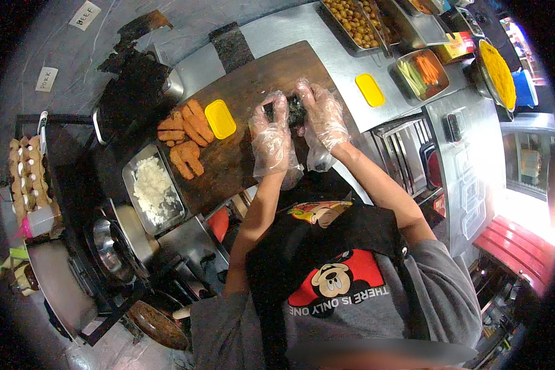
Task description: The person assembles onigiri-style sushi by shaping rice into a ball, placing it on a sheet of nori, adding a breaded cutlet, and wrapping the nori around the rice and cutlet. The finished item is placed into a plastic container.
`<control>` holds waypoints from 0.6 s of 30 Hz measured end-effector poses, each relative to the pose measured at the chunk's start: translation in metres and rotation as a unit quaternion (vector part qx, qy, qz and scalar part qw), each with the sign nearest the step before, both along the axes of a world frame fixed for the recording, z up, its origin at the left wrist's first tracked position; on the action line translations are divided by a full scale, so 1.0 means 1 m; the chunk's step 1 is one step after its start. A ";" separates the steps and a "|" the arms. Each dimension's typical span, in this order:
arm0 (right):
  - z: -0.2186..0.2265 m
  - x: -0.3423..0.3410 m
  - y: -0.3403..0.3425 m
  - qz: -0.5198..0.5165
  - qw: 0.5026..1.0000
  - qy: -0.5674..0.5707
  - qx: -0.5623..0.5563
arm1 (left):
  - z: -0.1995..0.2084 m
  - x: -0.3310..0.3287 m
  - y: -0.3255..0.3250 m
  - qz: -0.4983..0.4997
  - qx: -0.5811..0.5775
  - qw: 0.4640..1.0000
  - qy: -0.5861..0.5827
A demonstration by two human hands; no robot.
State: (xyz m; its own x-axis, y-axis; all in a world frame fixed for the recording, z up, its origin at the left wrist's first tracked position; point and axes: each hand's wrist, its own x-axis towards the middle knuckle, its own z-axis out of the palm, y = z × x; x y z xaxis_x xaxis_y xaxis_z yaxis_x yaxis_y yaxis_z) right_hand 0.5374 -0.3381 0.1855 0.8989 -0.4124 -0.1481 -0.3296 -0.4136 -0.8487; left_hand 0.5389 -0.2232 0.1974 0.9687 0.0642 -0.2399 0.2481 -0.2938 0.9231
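Note:
Both my hands wear clear plastic gloves and meet over the far right part of a brown wooden cutting board [240, 163]. Between them is a black seaweed roll [296, 111], mostly covered by the fingers; what it wraps is hidden. My left hand [271, 135] closes on its left end, and my right hand [324, 120] curls round its right side. To the left on the board lie a yellow rectangular lid [220, 119] and several sliced, breaded cutlets [186, 159]. Chopped white food, perhaps rice, [153, 187] fills a metal tray at the board's left edge.
Beyond the board at right are another yellow lid [369, 90], carrot sticks [428, 69] with green sticks in a metal tray, and a pan of small round brown food [354, 23]. Farther right stands a bowl of yellow shreds [498, 74]. An egg tray [28, 176] sits far left.

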 end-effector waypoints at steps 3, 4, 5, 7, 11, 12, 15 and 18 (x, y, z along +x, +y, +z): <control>0.005 -0.004 -0.002 -0.025 0.992 0.035 0.116 | -0.010 -0.002 -0.001 0.020 -0.002 1.000 -0.009; 0.002 -0.006 -0.002 -0.048 0.981 0.041 0.186 | -0.014 -0.003 0.000 0.016 0.006 1.000 -0.012; -0.002 -0.009 -0.004 -0.070 0.964 0.047 0.254 | -0.019 -0.003 -0.002 0.030 -0.021 0.999 -0.013; -0.014 -0.011 -0.012 -0.061 0.975 0.030 0.214 | -0.026 -0.003 -0.007 0.059 -0.074 0.995 -0.013; -0.025 -0.016 -0.008 -0.091 0.953 -0.009 0.288 | -0.026 -0.002 -0.007 0.074 -0.080 0.994 0.000; -0.017 -0.018 -0.004 -0.086 0.939 -0.025 0.332 | -0.032 -0.002 -0.006 0.082 -0.095 0.992 -0.013; 0.005 -0.020 0.001 -0.047 0.983 -0.032 0.177 | -0.042 -0.007 -0.013 0.091 -0.134 0.985 -0.051; -0.009 -0.017 0.002 -0.065 0.970 -0.034 0.232 | -0.039 -0.011 -0.018 0.083 -0.183 0.978 -0.055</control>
State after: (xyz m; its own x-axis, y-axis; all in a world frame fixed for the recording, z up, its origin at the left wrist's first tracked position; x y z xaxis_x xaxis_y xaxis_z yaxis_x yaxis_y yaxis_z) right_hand 0.5201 -0.3365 0.1760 0.8578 -0.4266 -0.2867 -0.2900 0.0587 -0.9552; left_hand 0.5276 -0.2411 0.1580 0.9735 0.1521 -0.1706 0.1571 0.0966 0.9828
